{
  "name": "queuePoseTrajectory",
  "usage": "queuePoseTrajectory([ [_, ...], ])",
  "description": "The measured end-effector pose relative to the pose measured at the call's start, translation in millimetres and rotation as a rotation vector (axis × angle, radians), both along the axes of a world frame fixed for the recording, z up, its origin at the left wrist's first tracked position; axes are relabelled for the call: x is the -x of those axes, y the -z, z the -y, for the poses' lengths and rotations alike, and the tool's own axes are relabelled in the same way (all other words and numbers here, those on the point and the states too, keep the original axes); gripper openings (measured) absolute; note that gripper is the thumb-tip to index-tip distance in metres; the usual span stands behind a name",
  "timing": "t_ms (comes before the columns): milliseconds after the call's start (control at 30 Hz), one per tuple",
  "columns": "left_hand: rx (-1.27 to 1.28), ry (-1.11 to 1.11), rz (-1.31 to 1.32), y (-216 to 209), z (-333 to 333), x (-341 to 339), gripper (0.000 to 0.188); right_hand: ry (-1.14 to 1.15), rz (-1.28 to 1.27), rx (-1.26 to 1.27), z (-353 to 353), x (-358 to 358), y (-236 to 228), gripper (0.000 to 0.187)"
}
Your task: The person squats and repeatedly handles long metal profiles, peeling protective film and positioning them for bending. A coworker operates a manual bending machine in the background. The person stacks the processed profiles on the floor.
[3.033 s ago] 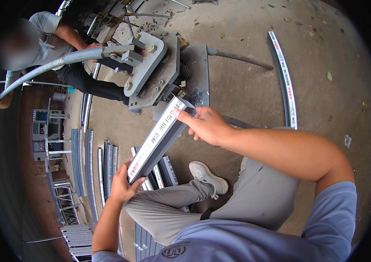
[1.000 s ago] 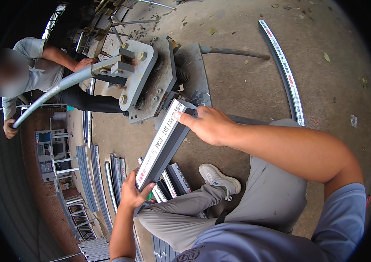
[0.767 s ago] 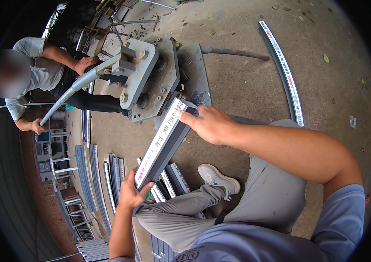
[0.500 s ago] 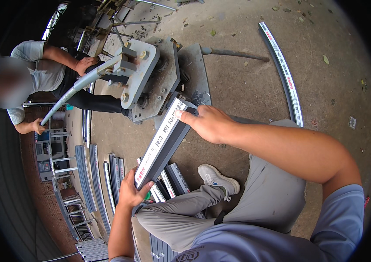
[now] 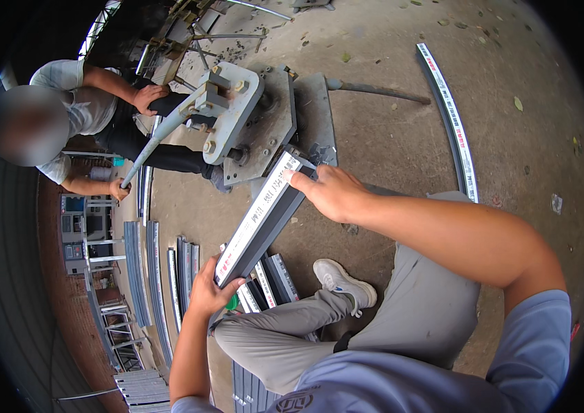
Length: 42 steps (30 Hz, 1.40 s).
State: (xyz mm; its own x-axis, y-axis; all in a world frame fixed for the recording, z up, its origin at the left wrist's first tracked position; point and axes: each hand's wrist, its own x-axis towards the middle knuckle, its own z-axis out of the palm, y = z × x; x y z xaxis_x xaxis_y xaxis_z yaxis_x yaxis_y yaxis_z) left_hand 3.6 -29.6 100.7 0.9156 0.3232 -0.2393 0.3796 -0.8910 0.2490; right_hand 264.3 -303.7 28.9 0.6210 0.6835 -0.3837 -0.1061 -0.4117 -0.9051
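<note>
A grey metal profile [image 5: 263,215] with a white printed film strip slants across the middle of the head view. Around its near lower end, my left hand [image 5: 210,290] is closed with the thumb over one edge. Close to the far end, my right hand [image 5: 335,195] grips the same profile, thumb on the white strip. That far end meets a grey hand-lever press [image 5: 259,131] with thick bolted plates; the exact contact is hidden. A co-worker [image 5: 75,103] on the far left holds the end of the press's long lever [image 5: 161,138].
On the floor at right lies a long profile [image 5: 451,113] with a printed strip. Several more profiles [image 5: 142,272] lie at left and beside my shoe [image 5: 344,282]. A metal bar [image 5: 381,91] sticks out behind the press. Metal frames [image 5: 116,323] stand farther left.
The co-worker's hand and lever end have swung right, toward the press. My hands keep their grip on the profile. The whole view has shifted slightly.
</note>
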Motion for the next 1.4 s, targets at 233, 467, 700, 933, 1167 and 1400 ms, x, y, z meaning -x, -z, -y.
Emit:
queuePoseTrajectory([
  [233,-0.139,0.072,0.088,18.1,-1.3,8.8,0.083,0.116,0.032,-0.081,-13.8,12.4,43.4,0.093],
  [467,-0.437,0.268,0.384,4.4,7.6,23.9,0.082,0.070,-0.102,-0.544,10.8,33.6,55.9,0.060],
  [700,-0.336,0.183,0.611,-44.2,53.7,15.7,0.086,0.108,0.021,-0.943,47.9,35.2,10.7,0.046],
  [933,-0.323,0.463,0.753,-97.3,159.8,-46.9,0.090,0.237,0.311,-1.162,56.1,106.4,-46.1,0.096],
  [1167,-0.073,0.587,1.098,-105.3,241.1,-71.2,0.095,0.498,0.261,-1.339,89.8,121.1,-118.6,0.099],
  [1400,0.249,0.669,1.168,-116.4,218.7,-30.8,0.073,0.493,0.848,-1.251,126.7,119.0,-179.3,0.098],
])
